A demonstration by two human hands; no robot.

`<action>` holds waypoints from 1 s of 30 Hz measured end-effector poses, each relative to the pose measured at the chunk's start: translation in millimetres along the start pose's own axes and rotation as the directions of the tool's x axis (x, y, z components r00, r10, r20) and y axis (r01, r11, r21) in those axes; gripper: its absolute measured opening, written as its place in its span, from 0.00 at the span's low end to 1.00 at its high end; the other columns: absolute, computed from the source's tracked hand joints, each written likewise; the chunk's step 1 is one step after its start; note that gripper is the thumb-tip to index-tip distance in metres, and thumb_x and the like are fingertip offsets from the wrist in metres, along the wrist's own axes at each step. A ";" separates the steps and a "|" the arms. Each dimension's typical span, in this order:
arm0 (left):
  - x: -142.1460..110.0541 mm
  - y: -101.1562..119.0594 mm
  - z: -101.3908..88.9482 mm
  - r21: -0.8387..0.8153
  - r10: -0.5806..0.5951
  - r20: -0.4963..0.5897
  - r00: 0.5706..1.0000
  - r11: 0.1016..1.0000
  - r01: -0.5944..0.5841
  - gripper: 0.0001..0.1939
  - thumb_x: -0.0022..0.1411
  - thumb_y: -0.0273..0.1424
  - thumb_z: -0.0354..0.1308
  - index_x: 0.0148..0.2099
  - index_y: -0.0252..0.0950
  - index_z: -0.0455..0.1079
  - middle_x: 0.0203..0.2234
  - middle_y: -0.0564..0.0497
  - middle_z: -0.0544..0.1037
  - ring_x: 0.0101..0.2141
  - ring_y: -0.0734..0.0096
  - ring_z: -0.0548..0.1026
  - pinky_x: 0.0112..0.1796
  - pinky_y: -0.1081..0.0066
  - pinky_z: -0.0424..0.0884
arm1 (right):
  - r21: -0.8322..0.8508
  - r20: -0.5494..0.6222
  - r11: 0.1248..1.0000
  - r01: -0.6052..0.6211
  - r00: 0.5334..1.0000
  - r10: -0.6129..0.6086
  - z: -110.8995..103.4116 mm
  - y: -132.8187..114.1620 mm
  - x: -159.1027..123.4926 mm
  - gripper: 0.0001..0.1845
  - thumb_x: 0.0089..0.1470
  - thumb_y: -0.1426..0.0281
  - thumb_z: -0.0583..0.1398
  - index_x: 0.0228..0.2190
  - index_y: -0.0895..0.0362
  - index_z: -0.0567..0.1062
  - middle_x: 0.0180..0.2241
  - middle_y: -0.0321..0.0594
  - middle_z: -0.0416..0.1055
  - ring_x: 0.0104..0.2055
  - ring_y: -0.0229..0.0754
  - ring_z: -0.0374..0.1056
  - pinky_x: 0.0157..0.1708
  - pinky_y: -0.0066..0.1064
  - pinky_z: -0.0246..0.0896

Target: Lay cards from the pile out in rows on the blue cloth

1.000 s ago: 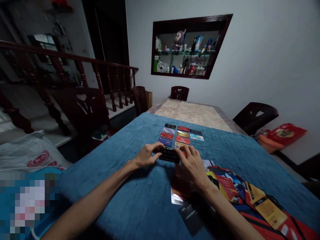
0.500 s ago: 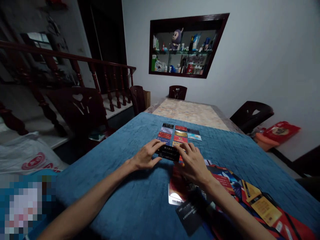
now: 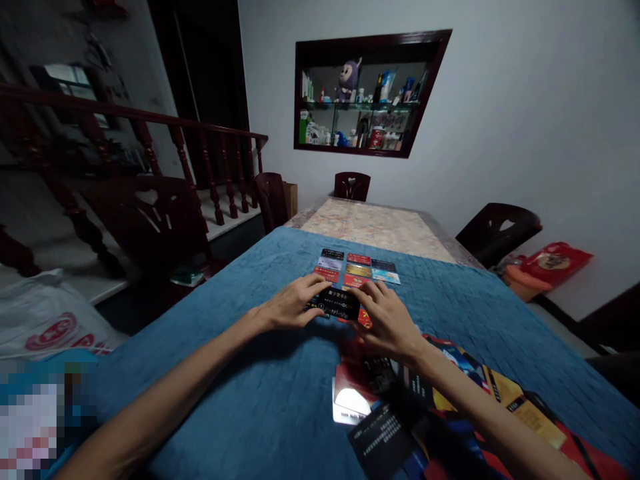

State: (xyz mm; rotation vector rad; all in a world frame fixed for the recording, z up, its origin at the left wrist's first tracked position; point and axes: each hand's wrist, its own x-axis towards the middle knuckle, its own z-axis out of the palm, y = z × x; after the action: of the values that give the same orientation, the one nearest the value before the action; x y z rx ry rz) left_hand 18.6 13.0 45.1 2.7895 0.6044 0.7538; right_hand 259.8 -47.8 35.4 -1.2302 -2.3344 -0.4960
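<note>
Between both hands a black card [image 3: 336, 303] with pale printed characters is held above the blue cloth. My left hand [image 3: 293, 303] pinches its left end, thumb below and fingers above. At the other end my right hand [image 3: 387, 317] grips it the same way. Just beyond the card, columns of overlapping cards lie flat, among them a gold card [image 3: 359, 271] and a light blue card [image 3: 386, 277]; the nearest ones are partly hidden. Under my right forearm spreads a loose pile with a red card [image 3: 353, 387], a dark grey card [image 3: 383, 437] and a gold packet [image 3: 535, 420].
The blue cloth [image 3: 240, 373] covers the near part of the table, and the patterned tabletop [image 3: 370, 223] shows beyond. Dark chairs [image 3: 353, 187] stand around it. At left are a railing [image 3: 200, 133] and a white bag [image 3: 55, 313]; a red bag [image 3: 555, 267] sits at right.
The black card stays in both hands and sits slightly further left and higher in view. The whole view has shifted a little; the laid-out cards look unchanged.
</note>
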 end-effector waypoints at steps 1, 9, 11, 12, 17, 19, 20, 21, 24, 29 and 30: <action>2.3 -1.5 -1.2 0.022 0.001 0.007 1.000 1.000 -0.001 0.28 0.60 0.27 0.59 0.62 0.35 0.59 0.53 0.40 0.68 0.53 0.55 0.69 0.53 0.54 0.68 | 0.009 0.003 1.000 0.002 1.000 -0.002 0.2 2.3 1.7 0.24 0.53 0.64 0.61 0.50 0.59 0.69 0.45 0.51 0.68 0.46 0.53 0.59 0.40 0.41 0.60; 23.7 -20.4 -8.5 0.173 0.022 0.023 0.999 0.985 -0.026 0.26 0.60 0.27 0.59 0.60 0.33 0.61 0.54 0.39 0.70 0.53 0.54 0.69 0.54 0.55 0.67 | 0.075 0.011 0.997 0.006 1.000 -0.007 8.7 26.3 22.1 0.24 0.55 0.62 0.60 0.52 0.57 0.69 0.44 0.49 0.68 0.44 0.51 0.60 0.41 0.42 0.62; 31.1 -28.1 -9.2 0.195 0.011 0.034 0.999 0.981 -0.017 0.25 0.60 0.27 0.59 0.59 0.32 0.62 0.53 0.38 0.70 0.53 0.54 0.69 0.53 0.56 0.67 | 0.064 0.006 0.998 0.016 1.000 -0.017 12.0 34.1 29.2 0.24 0.55 0.61 0.60 0.52 0.56 0.70 0.44 0.49 0.69 0.44 0.51 0.60 0.41 0.42 0.62; 35.0 -32.5 -9.1 0.211 0.000 0.040 0.999 0.977 -0.009 0.25 0.60 0.27 0.59 0.59 0.31 0.62 0.53 0.38 0.71 0.53 0.54 0.69 0.53 0.56 0.67 | 0.056 0.008 0.998 0.021 1.000 -0.021 13.7 38.5 33.0 0.24 0.56 0.61 0.60 0.52 0.57 0.70 0.43 0.49 0.69 0.44 0.51 0.60 0.42 0.42 0.62; 56.5 -58.7 -6.1 0.277 -0.051 0.037 0.998 0.960 0.039 0.24 0.60 0.26 0.58 0.58 0.30 0.63 0.52 0.38 0.71 0.51 0.55 0.70 0.52 0.57 0.67 | 0.023 0.048 0.999 0.030 0.998 -0.031 23.4 63.8 53.0 0.22 0.56 0.61 0.60 0.51 0.57 0.72 0.45 0.50 0.71 0.44 0.51 0.61 0.44 0.42 0.62; 65.4 -70.3 -4.4 0.294 -0.060 0.031 0.998 0.955 0.049 0.23 0.60 0.26 0.58 0.58 0.31 0.64 0.51 0.39 0.71 0.51 0.56 0.70 0.52 0.58 0.68 | 0.026 0.061 0.999 0.034 0.997 -0.036 28.8 74.2 61.3 0.21 0.56 0.63 0.60 0.51 0.56 0.73 0.45 0.49 0.71 0.44 0.51 0.61 0.44 0.42 0.62; 69.8 -76.2 -3.4 0.304 -0.067 0.031 0.997 0.951 0.054 0.22 0.60 0.27 0.58 0.57 0.31 0.65 0.51 0.39 0.72 0.51 0.56 0.70 0.52 0.58 0.68 | 0.030 0.066 0.999 0.034 0.997 -0.036 31.9 79.2 65.6 0.21 0.56 0.64 0.60 0.51 0.56 0.73 0.45 0.49 0.72 0.44 0.51 0.61 0.44 0.42 0.62; 74.0 -82.2 -2.5 0.313 -0.076 0.033 0.997 0.948 0.062 0.22 0.60 0.27 0.58 0.57 0.32 0.65 0.51 0.39 0.72 0.51 0.56 0.70 0.51 0.58 0.68 | 0.033 0.073 0.999 0.030 0.997 -0.032 35.2 84.0 69.8 0.21 0.56 0.64 0.60 0.51 0.56 0.74 0.45 0.49 0.72 0.45 0.51 0.61 0.44 0.42 0.62; 85.9 -99.8 0.7 0.330 -0.100 0.038 0.994 0.941 0.082 0.22 0.60 0.28 0.59 0.56 0.32 0.66 0.51 0.40 0.72 0.51 0.56 0.70 0.51 0.60 0.68 | 0.014 0.109 1.000 -0.006 0.994 0.004 45.7 97.0 82.3 0.20 0.56 0.64 0.61 0.49 0.56 0.75 0.45 0.49 0.73 0.45 0.51 0.62 0.45 0.41 0.61; 105.2 -125.8 7.4 0.351 -0.138 0.056 0.989 0.930 0.110 0.20 0.60 0.30 0.59 0.55 0.33 0.68 0.49 0.42 0.73 0.49 0.57 0.71 0.50 0.62 0.68 | -0.020 0.180 0.998 -0.056 0.982 0.059 61.6 114.4 99.5 0.20 0.56 0.64 0.62 0.49 0.57 0.76 0.46 0.48 0.73 0.46 0.51 0.62 0.47 0.39 0.60; 109.1 -130.2 9.1 0.355 -0.151 0.063 0.986 0.927 0.119 0.20 0.60 0.31 0.59 0.55 0.33 0.68 0.49 0.42 0.73 0.49 0.57 0.71 0.50 0.62 0.68 | -0.024 0.196 0.997 -0.068 0.978 0.072 64.5 117.3 102.3 0.20 0.56 0.65 0.62 0.50 0.58 0.76 0.47 0.48 0.74 0.46 0.51 0.62 0.48 0.39 0.59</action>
State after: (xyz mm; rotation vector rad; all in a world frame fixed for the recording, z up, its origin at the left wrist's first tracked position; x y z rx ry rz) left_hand 65.6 176.5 48.7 3.0360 0.9913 0.5326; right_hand 292.7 116.9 49.4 -1.4221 -2.4424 -0.3874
